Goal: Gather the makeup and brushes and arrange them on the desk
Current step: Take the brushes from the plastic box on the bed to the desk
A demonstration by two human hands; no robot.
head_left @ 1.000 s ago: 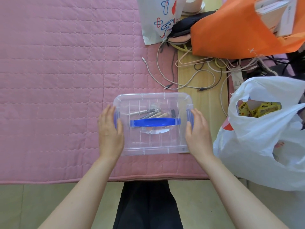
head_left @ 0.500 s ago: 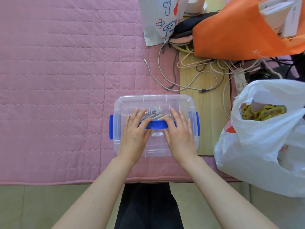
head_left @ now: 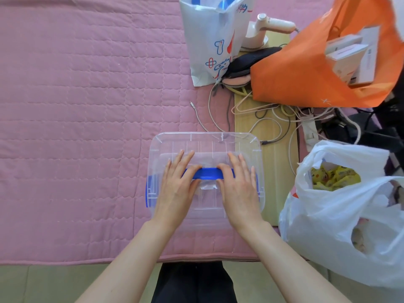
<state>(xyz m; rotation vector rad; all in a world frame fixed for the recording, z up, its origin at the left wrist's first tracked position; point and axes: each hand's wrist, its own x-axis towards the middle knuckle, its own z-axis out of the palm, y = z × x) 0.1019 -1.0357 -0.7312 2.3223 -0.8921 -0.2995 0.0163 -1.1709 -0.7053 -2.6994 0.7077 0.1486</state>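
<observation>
A clear plastic storage box [head_left: 205,219] with a blue carry handle [head_left: 208,173] on its lid and blue side latches [head_left: 149,194] sits on the pink quilted mat [head_left: 76,127], near its front edge. My left hand [head_left: 177,191] and my right hand [head_left: 239,191] lie side by side on the lid. On each hand the inner finger and thumb pinch an end of the handle, and the other fingers spread flat toward the far edge. The lid's glare and my hands hide the makeup and brushes inside.
A white plastic bag [head_left: 341,226] with yellow packets stands right of the box. An orange bag [head_left: 306,68] of boxes, a printed white bag [head_left: 214,40], a garment steamer [head_left: 269,27] and tangled cables [head_left: 273,119] with a power strip crowd the back right.
My hands left the side latches, which swung outward, and came together on the lid at the blue handle. The view tilted up; the brushes seen through the lid are no longer visible.
</observation>
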